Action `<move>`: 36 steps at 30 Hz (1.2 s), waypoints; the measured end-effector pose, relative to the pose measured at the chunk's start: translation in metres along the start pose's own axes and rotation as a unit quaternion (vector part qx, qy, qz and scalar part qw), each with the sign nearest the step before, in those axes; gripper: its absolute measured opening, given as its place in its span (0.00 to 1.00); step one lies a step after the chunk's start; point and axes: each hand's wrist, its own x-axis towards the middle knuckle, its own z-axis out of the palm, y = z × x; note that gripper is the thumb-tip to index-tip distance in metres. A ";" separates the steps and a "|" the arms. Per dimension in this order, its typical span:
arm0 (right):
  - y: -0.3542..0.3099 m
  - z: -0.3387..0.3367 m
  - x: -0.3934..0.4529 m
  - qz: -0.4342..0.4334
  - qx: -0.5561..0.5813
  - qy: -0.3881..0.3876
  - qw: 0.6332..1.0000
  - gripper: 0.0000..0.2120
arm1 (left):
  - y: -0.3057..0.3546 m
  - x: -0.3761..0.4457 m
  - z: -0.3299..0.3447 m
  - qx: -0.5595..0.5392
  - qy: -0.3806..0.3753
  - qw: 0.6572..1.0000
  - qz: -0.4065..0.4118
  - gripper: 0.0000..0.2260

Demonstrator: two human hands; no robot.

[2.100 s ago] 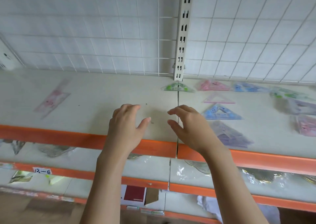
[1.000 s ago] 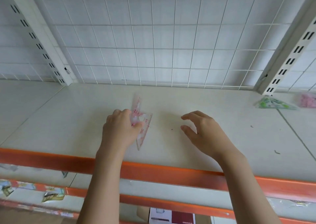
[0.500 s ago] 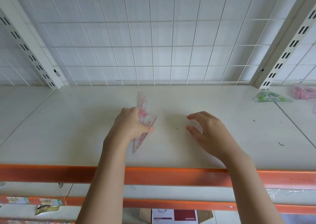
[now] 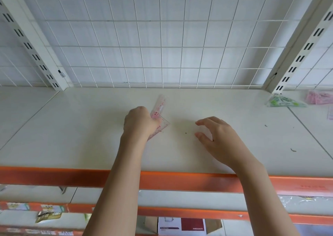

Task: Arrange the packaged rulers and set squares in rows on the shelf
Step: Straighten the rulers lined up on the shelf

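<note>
Left hand [image 4: 140, 123] grips pink ruler pack [image 4: 159, 113]; right hand [image 4: 216, 136] apart.

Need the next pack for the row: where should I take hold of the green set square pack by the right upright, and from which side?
Probably by the near long edge of the green set square pack, reaching with the free right hand from the shelf's open front. It lies flat close to the upright and wire grid behind, so the back looks cramped.

Ruler pack [image 4: 161, 109] mid-shelf [image 4: 72, 127] beside left hand [image 4: 139, 123]; two packs [image 4: 284, 101] far right.
</note>
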 end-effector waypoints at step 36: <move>-0.116 0.026 0.077 0.109 -0.150 -0.257 0.948 0.49 | -0.090 -0.050 -0.037 -0.317 0.124 0.939 -0.048 0.03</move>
